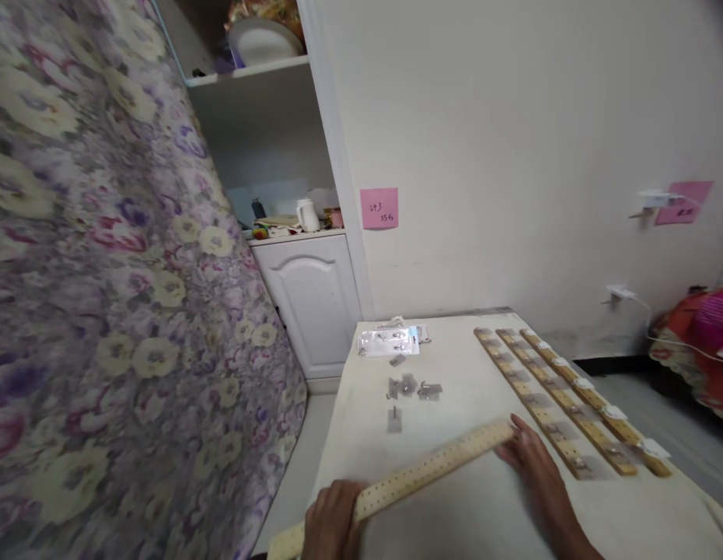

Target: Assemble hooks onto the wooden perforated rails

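The pale perforated strip (434,469) is over the near part of the table (448,350), between the 2 hands; its long axis runs slantwise, from the lower left to the upper right, with 1 end pointing toward the near left and the other toward the row of wooden strips; the rows of small holes follow this same axis. The left hand (332,519) is closed around the strip, and a short piece comes out beyond it; the right hand (528,451) has its fingers closed at the other end. To the right lie 3 wooden strips (546,383), side by side, their long axes going from the far side toward the near right; small clear pieces (395,420) lie at the table's left part, near a clear package (389,341) whose print I cannot read. On the wall, a pink note (378,208) bears handwriting; its upper line seems to be "243", the lower line is not clear; a second pink note (685,203) has dark writing, too small for reading.
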`<state>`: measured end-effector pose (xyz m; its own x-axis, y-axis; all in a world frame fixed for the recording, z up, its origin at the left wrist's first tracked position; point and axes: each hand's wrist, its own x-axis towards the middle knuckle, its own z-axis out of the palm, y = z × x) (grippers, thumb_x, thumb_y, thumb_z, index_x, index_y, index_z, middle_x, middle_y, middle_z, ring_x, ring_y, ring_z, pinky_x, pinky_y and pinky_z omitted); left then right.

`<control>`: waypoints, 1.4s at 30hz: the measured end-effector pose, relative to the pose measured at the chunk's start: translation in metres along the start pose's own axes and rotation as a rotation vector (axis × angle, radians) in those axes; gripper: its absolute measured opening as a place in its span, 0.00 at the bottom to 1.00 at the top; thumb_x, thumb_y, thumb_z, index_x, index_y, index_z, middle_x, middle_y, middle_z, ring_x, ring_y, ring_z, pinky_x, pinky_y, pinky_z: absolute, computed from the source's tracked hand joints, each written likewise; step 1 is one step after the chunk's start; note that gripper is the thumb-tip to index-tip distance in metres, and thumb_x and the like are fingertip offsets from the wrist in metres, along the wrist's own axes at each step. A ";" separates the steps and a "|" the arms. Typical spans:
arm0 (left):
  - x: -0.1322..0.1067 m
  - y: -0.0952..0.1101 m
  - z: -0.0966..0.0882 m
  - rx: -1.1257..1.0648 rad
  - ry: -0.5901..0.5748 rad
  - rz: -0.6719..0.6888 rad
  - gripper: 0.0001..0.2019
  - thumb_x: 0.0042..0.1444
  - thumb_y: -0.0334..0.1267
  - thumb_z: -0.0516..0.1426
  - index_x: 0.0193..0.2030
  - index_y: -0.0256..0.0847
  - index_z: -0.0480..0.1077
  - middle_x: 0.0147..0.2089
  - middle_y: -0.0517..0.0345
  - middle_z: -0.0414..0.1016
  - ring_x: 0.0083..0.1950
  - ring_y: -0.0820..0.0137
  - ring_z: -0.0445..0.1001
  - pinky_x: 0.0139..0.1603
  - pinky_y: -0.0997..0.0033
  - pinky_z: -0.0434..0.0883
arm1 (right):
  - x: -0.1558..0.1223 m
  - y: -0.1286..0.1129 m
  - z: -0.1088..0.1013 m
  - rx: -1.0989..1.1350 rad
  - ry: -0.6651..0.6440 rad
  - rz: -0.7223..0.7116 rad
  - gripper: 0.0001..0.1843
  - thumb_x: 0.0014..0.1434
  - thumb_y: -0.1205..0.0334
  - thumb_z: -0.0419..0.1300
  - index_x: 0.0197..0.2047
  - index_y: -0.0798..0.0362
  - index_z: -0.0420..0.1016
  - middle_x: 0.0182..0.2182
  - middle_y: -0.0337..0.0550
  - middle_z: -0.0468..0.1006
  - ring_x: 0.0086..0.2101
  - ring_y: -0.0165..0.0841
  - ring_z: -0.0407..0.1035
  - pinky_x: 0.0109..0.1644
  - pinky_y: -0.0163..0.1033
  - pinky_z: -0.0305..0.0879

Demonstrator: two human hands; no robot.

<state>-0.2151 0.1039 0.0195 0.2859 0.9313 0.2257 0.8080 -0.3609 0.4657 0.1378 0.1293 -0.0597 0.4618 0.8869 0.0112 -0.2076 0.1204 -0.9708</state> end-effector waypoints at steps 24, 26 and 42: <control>0.025 0.006 0.059 0.025 -0.217 0.143 0.14 0.57 0.39 0.52 0.48 0.46 0.71 0.49 0.50 0.73 0.50 0.59 0.70 0.51 0.56 0.64 | -0.064 0.013 -0.109 -1.090 0.135 -0.504 0.22 0.59 0.55 0.52 0.55 0.52 0.63 0.51 0.51 0.70 0.51 0.44 0.66 0.56 0.53 0.64; 0.027 0.003 0.062 0.028 -0.210 0.147 0.14 0.57 0.40 0.52 0.48 0.47 0.71 0.49 0.50 0.74 0.49 0.58 0.70 0.49 0.56 0.65 | -0.062 0.013 -0.110 -1.067 0.131 -0.474 0.20 0.60 0.56 0.52 0.55 0.51 0.64 0.50 0.50 0.71 0.51 0.42 0.67 0.55 0.51 0.66; 0.024 0.035 0.056 0.105 -0.269 0.026 0.21 0.51 0.29 0.52 0.51 0.46 0.70 0.52 0.51 0.72 0.54 0.60 0.68 0.57 0.56 0.60 | -0.060 0.015 -0.110 -1.065 0.112 -0.478 0.22 0.59 0.55 0.52 0.55 0.52 0.65 0.52 0.50 0.69 0.53 0.45 0.64 0.59 0.55 0.60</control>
<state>-0.1507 0.1164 -0.0069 0.4221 0.9065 -0.0056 0.8437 -0.3905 0.3684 0.2022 0.0286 -0.1011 0.3817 0.8022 0.4591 0.8098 -0.0508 -0.5845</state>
